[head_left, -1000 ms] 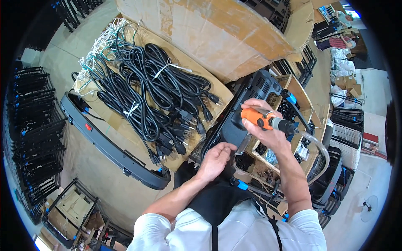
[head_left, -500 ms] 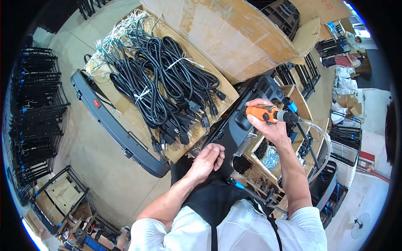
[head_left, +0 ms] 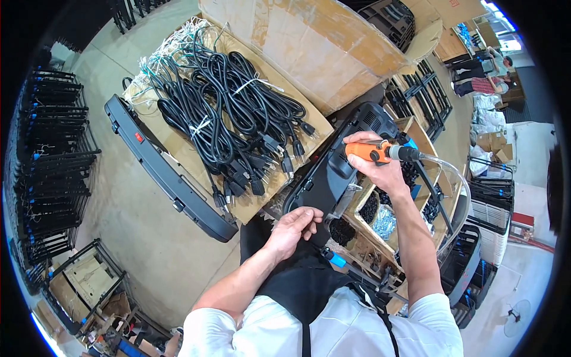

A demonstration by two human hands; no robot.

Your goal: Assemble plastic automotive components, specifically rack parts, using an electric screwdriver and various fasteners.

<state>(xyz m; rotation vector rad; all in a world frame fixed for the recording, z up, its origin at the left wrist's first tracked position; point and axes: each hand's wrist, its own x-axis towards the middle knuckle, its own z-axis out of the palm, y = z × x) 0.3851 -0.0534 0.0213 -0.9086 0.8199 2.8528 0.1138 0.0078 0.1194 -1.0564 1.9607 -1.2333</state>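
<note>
My right hand [head_left: 383,172] is wrapped round an orange air screwdriver [head_left: 364,151], with a clear hose [head_left: 457,176] running from its dark rear fitting. Its front end points toward a long black plastic housing [head_left: 320,185], and its tip is hidden. By the housing's near end, my left hand [head_left: 291,231] has its fingers curled and pinched together. Whatever they may hold is too small to make out. Beyond the left hand, bundled black power cords [head_left: 229,119] with plugs and white ties lie on a cardboard surface [head_left: 316,132].
Right of the housing, a wooden bin [head_left: 364,205] holds black parts and silver screws [head_left: 383,221]. A second long dark plastic shell [head_left: 156,172] is left of the cords. A tall cardboard flap [head_left: 321,53] rises behind. Black frames [head_left: 56,160] are stacked far left; people stand far right.
The view has shifted slightly. My right hand and the screwdriver have moved a little left along the housing. My left hand stays pinched near the housing's near end.
</note>
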